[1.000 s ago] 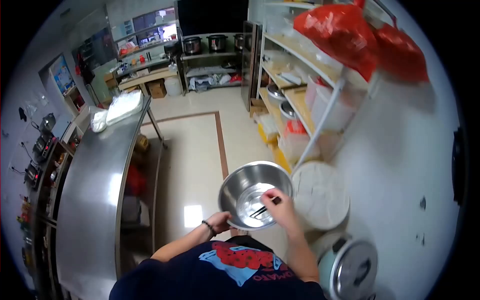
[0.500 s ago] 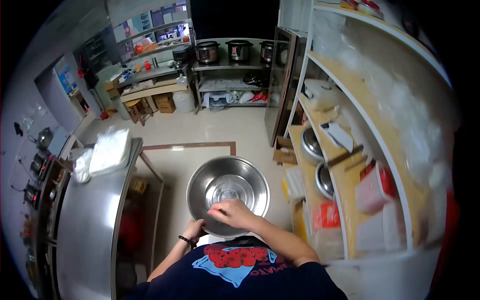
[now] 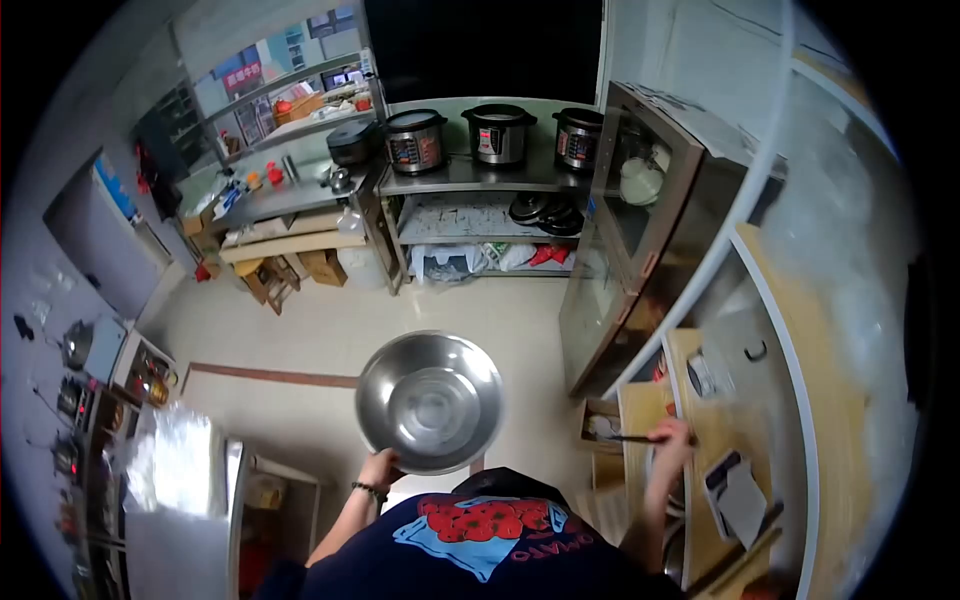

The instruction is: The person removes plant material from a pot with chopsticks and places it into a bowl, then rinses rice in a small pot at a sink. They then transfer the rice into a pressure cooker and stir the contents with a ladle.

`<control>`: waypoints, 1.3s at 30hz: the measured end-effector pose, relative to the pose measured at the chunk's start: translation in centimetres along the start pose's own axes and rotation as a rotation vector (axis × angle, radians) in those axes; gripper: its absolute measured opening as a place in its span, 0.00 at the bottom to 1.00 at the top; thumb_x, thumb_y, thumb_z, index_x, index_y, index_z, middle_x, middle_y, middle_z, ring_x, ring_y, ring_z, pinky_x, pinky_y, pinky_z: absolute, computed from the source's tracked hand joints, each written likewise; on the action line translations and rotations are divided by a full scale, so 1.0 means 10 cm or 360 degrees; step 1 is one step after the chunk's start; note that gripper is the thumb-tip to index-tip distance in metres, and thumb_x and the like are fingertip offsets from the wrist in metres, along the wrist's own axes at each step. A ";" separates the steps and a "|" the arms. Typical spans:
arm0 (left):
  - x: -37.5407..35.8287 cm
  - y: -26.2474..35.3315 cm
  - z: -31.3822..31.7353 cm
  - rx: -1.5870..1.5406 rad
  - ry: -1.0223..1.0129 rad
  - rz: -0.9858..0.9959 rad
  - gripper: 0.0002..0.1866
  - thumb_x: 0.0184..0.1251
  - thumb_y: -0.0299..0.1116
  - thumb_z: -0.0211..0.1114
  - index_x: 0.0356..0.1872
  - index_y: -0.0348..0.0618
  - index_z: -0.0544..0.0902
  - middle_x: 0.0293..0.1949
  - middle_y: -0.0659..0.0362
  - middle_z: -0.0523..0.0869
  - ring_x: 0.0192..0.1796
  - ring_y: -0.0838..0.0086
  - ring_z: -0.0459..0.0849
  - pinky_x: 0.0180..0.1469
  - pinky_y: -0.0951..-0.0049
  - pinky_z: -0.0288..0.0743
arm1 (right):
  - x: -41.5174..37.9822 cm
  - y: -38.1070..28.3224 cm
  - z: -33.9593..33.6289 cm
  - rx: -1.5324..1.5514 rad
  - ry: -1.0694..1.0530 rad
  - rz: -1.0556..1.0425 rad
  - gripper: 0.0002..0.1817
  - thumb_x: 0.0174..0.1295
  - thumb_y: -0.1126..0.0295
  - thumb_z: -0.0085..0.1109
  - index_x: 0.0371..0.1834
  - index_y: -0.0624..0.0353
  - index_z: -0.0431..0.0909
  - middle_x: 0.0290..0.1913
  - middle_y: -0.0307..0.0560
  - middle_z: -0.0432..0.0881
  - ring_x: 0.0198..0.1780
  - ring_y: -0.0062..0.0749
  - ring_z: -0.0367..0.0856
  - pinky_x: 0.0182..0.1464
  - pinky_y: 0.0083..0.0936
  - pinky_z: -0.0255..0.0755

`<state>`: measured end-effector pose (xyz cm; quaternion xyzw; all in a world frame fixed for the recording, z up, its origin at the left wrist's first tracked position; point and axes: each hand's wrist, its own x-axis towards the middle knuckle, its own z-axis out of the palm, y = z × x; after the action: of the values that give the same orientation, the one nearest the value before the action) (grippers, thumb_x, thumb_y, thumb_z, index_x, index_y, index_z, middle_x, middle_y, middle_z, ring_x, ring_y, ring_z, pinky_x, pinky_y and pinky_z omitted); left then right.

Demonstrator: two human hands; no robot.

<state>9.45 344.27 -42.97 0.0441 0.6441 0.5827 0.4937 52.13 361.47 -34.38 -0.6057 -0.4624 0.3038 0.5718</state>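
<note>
A large steel basin hangs in front of my body, with nothing to be seen inside it. My left hand grips its near left rim, and a dark bead bracelet circles that wrist. Out to the right, my right hand is closed around one end of a thin dark stick-like object. This hand is over the edge of the wooden shelf, beside a small open box. A phone-like item with a white sheet lies on the shelf nearer to me.
Ahead, several electric cookers, one of them the middle cooker, stand on a steel rack. A glass-door cabinet rises at the right. To the left is a steel table bearing plastic bags.
My right hand has left the basin and reached out to the right shelf, where it holds a dark object. The view has moved forward, and my left hand still grips the basin.
</note>
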 end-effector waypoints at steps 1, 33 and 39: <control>0.05 0.24 0.00 -0.0047 0.0139 -0.0137 0.13 0.49 0.29 0.52 0.35 0.31 0.71 0.28 0.51 0.75 0.31 0.59 0.78 0.31 0.64 0.76 | 0.18 -0.04 0.38 -0.0094 -0.0178 0.0003 0.16 0.56 0.60 0.35 0.31 0.57 0.73 0.19 0.42 0.76 0.24 0.26 0.73 0.29 0.21 0.64; 5.32 4.42 3.17 -0.0223 0.0287 0.0129 0.06 0.52 0.25 0.50 0.24 0.34 0.74 0.26 0.59 0.77 0.30 0.76 0.74 0.32 0.78 0.69 | 7.81 -1.92 8.07 0.0130 -0.1526 -0.0521 0.15 0.55 0.61 0.51 0.35 0.64 0.77 0.32 0.43 0.78 0.28 0.20 0.75 0.33 0.14 0.69; 5.39 4.59 3.50 -0.0202 0.0614 -0.0025 0.07 0.51 0.28 0.52 0.19 0.36 0.74 0.23 0.60 0.75 0.25 0.78 0.72 0.25 0.79 0.67 | 8.14 -1.61 8.89 -0.0464 -0.2353 -0.0062 0.21 0.53 0.55 0.52 0.34 0.66 0.75 0.35 0.46 0.77 0.22 0.24 0.76 0.25 0.15 0.72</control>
<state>-17.76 417.62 -32.21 -0.1048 0.6890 0.6158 0.3674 0.52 470.65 -19.95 -0.3054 -0.7719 0.5567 0.0317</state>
